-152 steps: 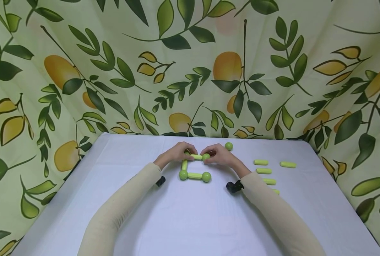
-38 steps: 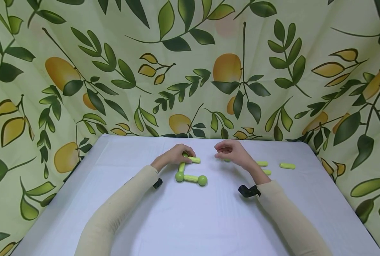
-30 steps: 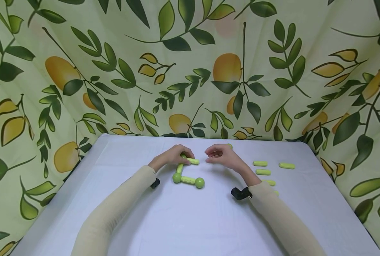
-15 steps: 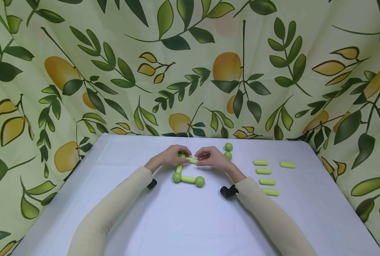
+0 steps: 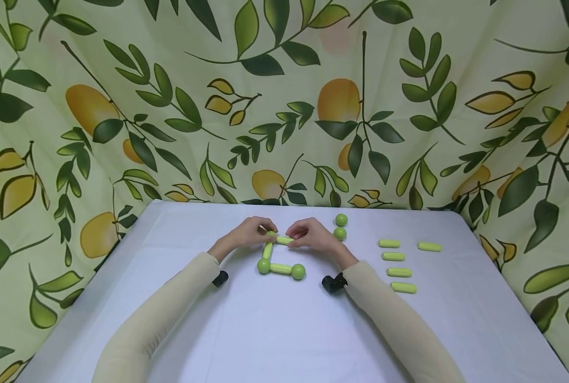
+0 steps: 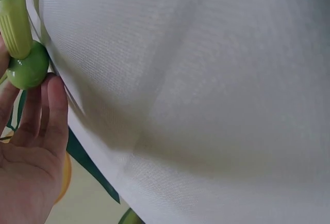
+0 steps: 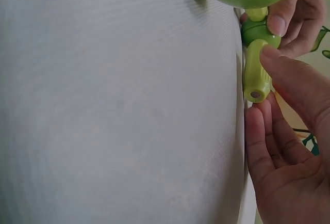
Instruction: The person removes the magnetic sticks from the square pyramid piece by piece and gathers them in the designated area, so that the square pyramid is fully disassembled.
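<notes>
In the head view, a chain of light green rods and green balls lies on the table, open toward the right. My left hand [image 5: 251,232] pinches the green ball [image 6: 31,68] at its back left corner, thumb on one side and fingers on the other. From that ball the back rod [image 7: 256,74] runs right, a grey dot on its bare end. My right hand [image 5: 313,235] holds this rod near that end, thumb on its side, fingertips at the tip. The front rod [image 5: 281,269] joins a corner ball [image 5: 263,265] to an end ball [image 5: 298,272].
Two loose green balls, a rear one [image 5: 341,219] and a nearer one [image 5: 340,233], lie right of my right hand. Several loose rods [image 5: 399,272] lie farther right, one rod [image 5: 429,247] apart from the others. A leaf-patterned curtain [image 5: 284,106] hangs behind the white table [image 5: 284,330].
The ball once on the back rod's right end has come off and now lies beside the other loose ball. My right hand returned left to the rod. The chain shifted slightly left and nearer.
</notes>
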A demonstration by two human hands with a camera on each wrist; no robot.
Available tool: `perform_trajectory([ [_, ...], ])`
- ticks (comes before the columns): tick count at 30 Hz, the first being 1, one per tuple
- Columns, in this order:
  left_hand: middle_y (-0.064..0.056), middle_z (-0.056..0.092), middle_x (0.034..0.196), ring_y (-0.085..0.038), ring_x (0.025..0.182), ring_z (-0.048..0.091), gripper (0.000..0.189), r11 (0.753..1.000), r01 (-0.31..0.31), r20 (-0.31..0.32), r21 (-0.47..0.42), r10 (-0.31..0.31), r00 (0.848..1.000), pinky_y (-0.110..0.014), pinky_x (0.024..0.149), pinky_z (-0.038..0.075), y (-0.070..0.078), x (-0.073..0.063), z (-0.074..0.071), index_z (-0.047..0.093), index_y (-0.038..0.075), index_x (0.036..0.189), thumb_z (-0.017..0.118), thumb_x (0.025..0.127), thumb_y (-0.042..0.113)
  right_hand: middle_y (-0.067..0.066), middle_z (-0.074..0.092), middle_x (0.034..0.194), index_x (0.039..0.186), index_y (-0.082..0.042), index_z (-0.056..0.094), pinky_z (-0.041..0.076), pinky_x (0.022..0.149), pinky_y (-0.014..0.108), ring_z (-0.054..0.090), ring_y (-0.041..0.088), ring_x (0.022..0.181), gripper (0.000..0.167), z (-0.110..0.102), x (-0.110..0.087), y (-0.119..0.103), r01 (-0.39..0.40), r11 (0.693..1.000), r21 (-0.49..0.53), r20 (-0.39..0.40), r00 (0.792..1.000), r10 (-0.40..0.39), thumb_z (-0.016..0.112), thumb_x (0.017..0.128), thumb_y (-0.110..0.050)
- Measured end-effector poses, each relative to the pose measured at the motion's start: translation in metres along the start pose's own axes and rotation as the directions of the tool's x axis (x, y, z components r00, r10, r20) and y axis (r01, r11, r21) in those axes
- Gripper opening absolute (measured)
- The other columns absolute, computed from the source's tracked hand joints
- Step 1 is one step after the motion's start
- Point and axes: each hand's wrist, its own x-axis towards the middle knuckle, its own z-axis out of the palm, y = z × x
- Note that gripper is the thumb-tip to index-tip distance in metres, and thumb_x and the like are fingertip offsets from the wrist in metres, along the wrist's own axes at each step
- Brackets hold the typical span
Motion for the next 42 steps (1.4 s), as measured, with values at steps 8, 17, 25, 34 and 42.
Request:
perform_trajectory([
  [8,-0.005,0.071,0.109,-0.022,0.101,0.065,0.018,1.000,0.016,-0.001,0.009,-0.016,1.000,-0.033,0.091,0.053,0.000,0.000,0.000,0.073,0.004,0.111,0.075,0.095,0.012,0.000,0.071,0.089,0.099,-0.002,0.077,0.053,0.076,0.027,0.062,0.014,0.080,0.019,0.004,0.005,0.000,-0.020,0.999,-0.034,0.018,1.000,0.020,0.085,0.082,-0.001],
  [17,-0.004,0.071,0.110,-0.022,0.104,0.064,0.018,1.000,0.013,0.009,0.007,-0.013,1.000,-0.033,0.092,0.053,0.002,-0.001,-0.001,0.073,0.004,0.112,0.074,0.095,0.012,0.003,0.071,0.087,0.099,-0.001,0.077,0.052,0.074,0.027,0.061,0.015,0.079,0.015,0.004,0.007,0.000,-0.019,0.999,-0.045,0.032,0.999,0.021,0.082,0.085,0.000],
  [25,-0.002,0.071,0.109,-0.025,0.108,0.064,0.017,1.000,-0.006,0.027,0.016,0.006,1.000,-0.034,0.094,0.052,0.002,0.001,-0.001,0.073,0.004,0.111,0.074,0.096,0.011,0.000,0.071,0.087,0.100,-0.002,0.077,0.051,0.074,0.026,0.061,0.014,0.078,0.014,0.002,0.005,0.000,-0.019,0.999,-0.046,0.047,0.999,0.021,0.080,0.087,0.000],
  [34,0.000,0.071,0.110,-0.022,0.110,0.063,0.018,1.000,-0.009,0.047,0.021,0.008,0.999,-0.032,0.095,0.051,0.002,0.004,-0.001,0.074,0.004,0.112,0.074,0.095,0.012,0.004,0.072,0.092,0.103,0.001,0.076,0.051,0.076,0.027,0.060,0.016,0.082,0.015,-0.002,0.003,0.002,-0.002,1.000,-0.031,0.076,0.997,0.005,0.077,0.089,0.002],
  [42,-0.002,0.070,0.111,-0.021,0.108,0.062,0.019,1.000,-0.001,0.029,0.026,0.000,1.000,-0.034,0.095,0.051,-0.002,0.004,-0.004,0.074,0.005,0.112,0.075,0.095,0.012,0.004,0.073,0.094,0.102,-0.001,0.077,0.053,0.078,0.028,0.063,0.016,0.083,0.015,-0.008,0.000,0.000,-0.007,1.000,-0.021,0.047,0.999,0.008,0.078,0.088,0.001],
])
